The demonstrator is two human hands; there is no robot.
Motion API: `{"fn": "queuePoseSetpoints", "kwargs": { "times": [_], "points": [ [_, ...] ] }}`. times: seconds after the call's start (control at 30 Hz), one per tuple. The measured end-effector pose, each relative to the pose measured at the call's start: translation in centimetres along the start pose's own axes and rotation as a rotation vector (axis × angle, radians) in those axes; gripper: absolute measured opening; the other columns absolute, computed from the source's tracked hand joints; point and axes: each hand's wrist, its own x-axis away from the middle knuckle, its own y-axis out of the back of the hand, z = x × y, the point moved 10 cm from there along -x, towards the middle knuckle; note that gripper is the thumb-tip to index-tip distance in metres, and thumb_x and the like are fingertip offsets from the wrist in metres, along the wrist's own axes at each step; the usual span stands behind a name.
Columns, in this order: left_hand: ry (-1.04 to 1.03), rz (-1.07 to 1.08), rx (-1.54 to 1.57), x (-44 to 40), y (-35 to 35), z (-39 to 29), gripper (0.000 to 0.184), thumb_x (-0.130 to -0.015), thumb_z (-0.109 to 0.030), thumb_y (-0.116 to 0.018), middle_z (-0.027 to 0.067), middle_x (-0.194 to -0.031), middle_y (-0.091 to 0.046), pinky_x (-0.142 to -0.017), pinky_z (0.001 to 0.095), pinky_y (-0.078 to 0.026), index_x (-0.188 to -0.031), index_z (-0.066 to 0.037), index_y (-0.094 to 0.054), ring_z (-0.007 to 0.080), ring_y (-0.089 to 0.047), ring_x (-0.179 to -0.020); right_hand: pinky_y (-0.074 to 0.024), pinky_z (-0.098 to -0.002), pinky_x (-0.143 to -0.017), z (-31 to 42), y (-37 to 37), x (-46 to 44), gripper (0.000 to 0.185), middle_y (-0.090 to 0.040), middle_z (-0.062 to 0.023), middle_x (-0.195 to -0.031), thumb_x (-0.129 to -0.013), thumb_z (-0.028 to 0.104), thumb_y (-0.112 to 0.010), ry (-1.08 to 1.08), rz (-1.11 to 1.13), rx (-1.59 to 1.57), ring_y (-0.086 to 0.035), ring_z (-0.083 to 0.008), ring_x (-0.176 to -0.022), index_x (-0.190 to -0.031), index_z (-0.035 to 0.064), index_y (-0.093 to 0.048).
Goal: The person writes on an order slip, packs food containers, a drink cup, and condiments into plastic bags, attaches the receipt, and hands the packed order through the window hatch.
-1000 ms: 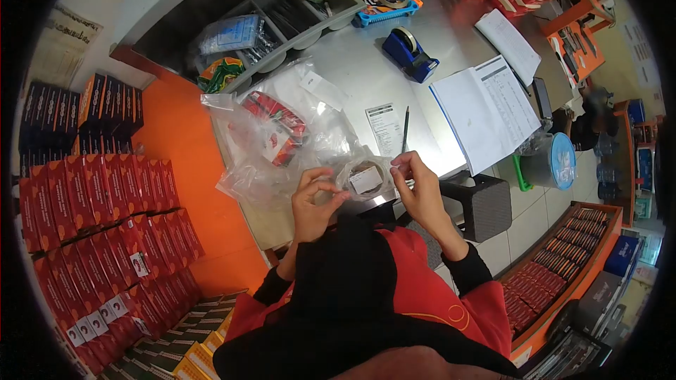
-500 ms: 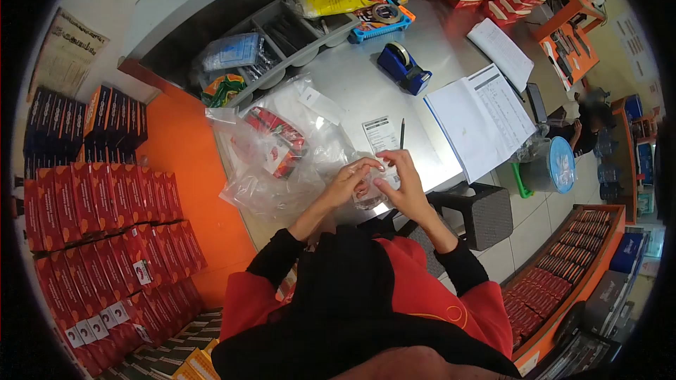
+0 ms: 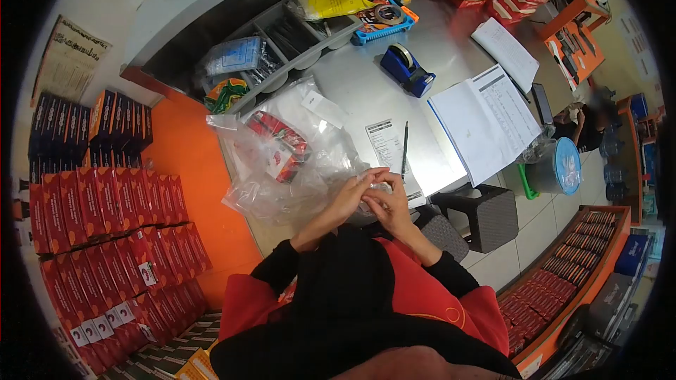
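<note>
My left hand [image 3: 346, 200] and my right hand [image 3: 391, 205] meet at the front edge of the metal table, fingers curled round a small clear plastic-wrapped package that they mostly cover. Left of them lies crumpled clear plastic [image 3: 271, 193], with a red packet [image 3: 280, 142] inside or under it. A printed slip [image 3: 385, 142] lies just beyond the hands, and a black pen [image 3: 405, 149] rests beside it. Farther back stands a blue tape dispenser [image 3: 407, 70].
An open notebook [image 3: 486, 123] lies at the right, near a dark stool [image 3: 486, 218]. A grey divided tray [image 3: 282, 42] and blue basket [image 3: 384, 32] stand at the back. Red boxes [image 3: 105, 204] are stacked left. Another person [image 3: 581, 127] is at far right.
My hands have come together over the wrapped package, which showed its white label between them a second ago. It is now mostly hidden by my fingers.
</note>
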Motion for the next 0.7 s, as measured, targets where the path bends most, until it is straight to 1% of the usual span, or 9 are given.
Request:
{"fn": "queuePoseSetpoints", "kwargs": {
  "times": [0.07,0.13,0.17,0.23,0.27,0.37,0.47,0.57,0.7],
  "points": [
    [-0.166,-0.014,-0.134,0.9,-0.8,-2.3,0.037,-0.098,-0.023,-0.033,0.007,-0.092,-0.056,-0.079,0.0265,-0.044,-0.129,-0.005,-0.045,0.0152,-0.054,-0.08,-0.0458,-0.0325,-0.071,-1.7,-0.3,0.6,0.026,-0.053,-0.0126,-0.093,-0.071,0.002,-0.069,-0.111,-0.041,-0.099,-0.057,-0.0277,-0.081,-0.095,0.0046,-0.057],
    [-0.295,-0.076,-0.498,2.5,-1.0,-4.3,0.037,-0.095,-0.014,-0.039,0.0094,-0.094,-0.056,-0.08,0.0269,-0.043,-0.13,-0.003,-0.043,0.0188,-0.055,-0.084,-0.0463,-0.0339,-0.068,-3.6,-0.9,1.1,0.031,-0.053,-0.0141,-0.092,-0.073,0.001,-0.067,-0.261,-0.034,-0.226,-0.057,-0.0289,-0.078,-0.099,0.004,-0.05],
    [-0.356,-0.106,-0.681,3.2,-1.2,-5.0,0.038,-0.093,-0.01,-0.042,0.0106,-0.096,-0.056,-0.081,0.0271,-0.043,-0.13,-0.002,-0.043,0.0206,-0.056,-0.085,-0.0465,-0.0347,-0.067,-4.2,-1.5,1.3,0.032,-0.052,-0.0151,-0.092,-0.074,0.001,-0.067,-0.308,0.044,-0.202,-0.057,-0.0298,-0.077,-0.1,0.0041,-0.048],
    [-0.437,-0.183,-0.823,4.0,-1.3,-5.4,0.035,-0.088,-0.003,-0.049,0.0126,-0.094,-0.056,-0.081,0.0285,-0.044,-0.123,0.0,-0.049,0.0229,-0.057,-0.09,-0.0468,-0.0363,-0.065,-5.3,-2.4,2.0,0.035,-0.052,-0.0171,-0.092,-0.075,0.0,-0.065,-0.402,0.201,-0.152,-0.057,-0.0316,-0.075,-0.102,0.0043,-0.043],
    [-0.48,-0.223,-0.894,4.3,-1.4,-5.7,0.034,-0.085,0.001,-0.052,0.0136,-0.094,-0.056,-0.08,0.0292,-0.044,-0.119,0.001,-0.052,0.024,-0.057,-0.092,-0.0467,-0.0364,-0.064,-5.3,-2.3,1.8,0.033,-0.051,-0.0174,-0.092,-0.076,0.001,-0.064,-0.397,0.187,-0.132,-0.057,-0.032,-0.074,-0.101,0.0041,-0.044],
    [-0.832,-0.3,-0.888,5.9,-0.6,-6.1,0.033,-0.076,0.006,-0.057,0.0127,-0.095,-0.057,-0.073,0.0317,-0.048,-0.109,0.002,-0.059,0.0266,-0.059,-0.087,-0.046,-0.0369,-0.061,-4.7,-2.4,0.6,0.029,-0.05,-0.0175,-0.092,-0.077,0.0,-0.061,-0.346,0.192,-0.054,-0.057,-0.0333,-0.073,-0.1,0.003,-0.043],
    [-0.873,-0.335,-1.001,6.9,-0.4,-5.4,0.02,-0.073,0.006,-0.06,0.0118,-0.088,-0.059,-0.068,0.0314,-0.051,-0.093,0.003,-0.063,0.0255,-0.06,-0.083,-0.0447,-0.0379,-0.062,-3.4,-3.0,-0.7,0.028,-0.047,-0.0166,-0.09,-0.076,-0.002,-0.058,-0.252,0.293,0.03,-0.055,-0.0344,-0.074,-0.099,0.0014,-0.042],
    [-1.1,-0.266,-1.095,7.6,-0.8,-5.8,0.017,-0.07,0.003,-0.062,0.0107,-0.081,-0.059,-0.065,0.0298,-0.052,-0.087,0.003,-0.063,0.0242,-0.061,-0.079,-0.0433,-0.0392,-0.064,-4.1,-3.7,-0.2,0.027,-0.046,-0.0166,-0.089,-0.075,-0.004,-0.055,-0.213,0.386,0.011,-0.053,-0.0346,-0.075,-0.097,0.0007,-0.041],
    [-1.216,-0.179,-1.187,8.4,-1.1,-5.5,0.017,-0.067,0.001,-0.064,0.0109,-0.08,-0.058,-0.066,0.0322,-0.052,-0.084,0.003,-0.063,0.0234,-0.061,-0.079,-0.0421,-0.0397,-0.065,-2.7,-3.5,-1.1,0.024,-0.046,-0.0169,-0.085,-0.075,-0.004,-0.053,-0.129,0.51,-0.072,-0.05,-0.0346,-0.069,-0.094,0.0017,-0.041]
  ]
}}
